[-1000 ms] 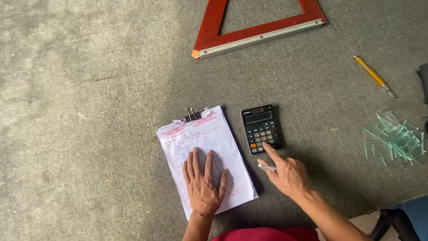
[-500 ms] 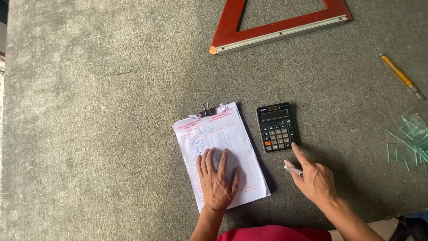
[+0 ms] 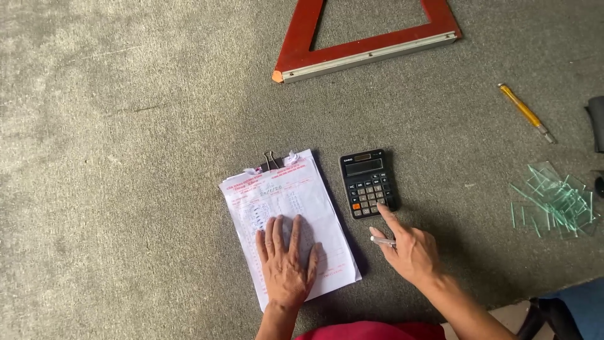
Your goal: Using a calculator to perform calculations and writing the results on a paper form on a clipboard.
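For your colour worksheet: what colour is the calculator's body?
Black calculator, seen in the head view.

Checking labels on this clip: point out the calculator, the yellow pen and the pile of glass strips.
calculator [image 3: 369, 184]: head view, on its keypad.
yellow pen [image 3: 523, 111]: head view, mid-barrel.
pile of glass strips [image 3: 553, 200]: head view, middle of the heap.
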